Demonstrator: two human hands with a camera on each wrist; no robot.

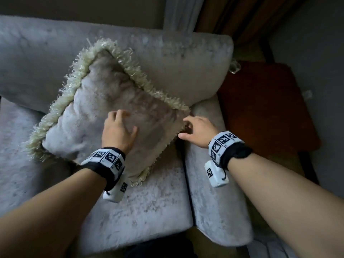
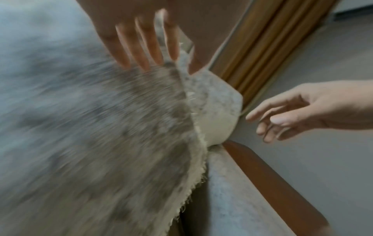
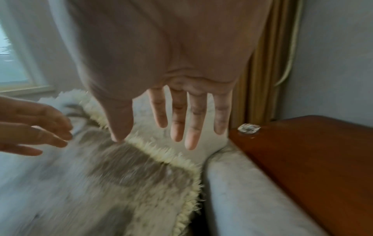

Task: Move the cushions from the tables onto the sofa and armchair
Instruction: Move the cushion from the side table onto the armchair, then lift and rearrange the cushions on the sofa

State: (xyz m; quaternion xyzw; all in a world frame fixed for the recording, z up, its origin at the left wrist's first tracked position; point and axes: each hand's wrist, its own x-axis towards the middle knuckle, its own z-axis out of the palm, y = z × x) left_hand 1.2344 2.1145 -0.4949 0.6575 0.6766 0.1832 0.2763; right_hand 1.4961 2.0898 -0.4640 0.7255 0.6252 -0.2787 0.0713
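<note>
A grey-beige velvet cushion (image 1: 104, 112) with a cream fringe leans tilted against the backrest of the grey sofa (image 1: 149, 202), in its right corner. My left hand (image 1: 119, 127) hovers over the cushion's face with fingers spread and straight; in the left wrist view these fingers (image 2: 141, 52) point down at the blurred cushion (image 2: 101, 135). My right hand (image 1: 195, 129) is open beside the cushion's right corner, above the armrest (image 1: 214, 202). The right wrist view shows its straight fingers (image 3: 181, 124) above the fringe of the cushion (image 3: 131, 175). Neither hand holds anything.
A reddish wooden side table (image 1: 266, 108) stands right of the sofa's armrest, with a small clear glass piece (image 1: 235, 66) at its back corner. Brown curtains (image 1: 242, 17) hang behind. The sofa seat stretches away to the left.
</note>
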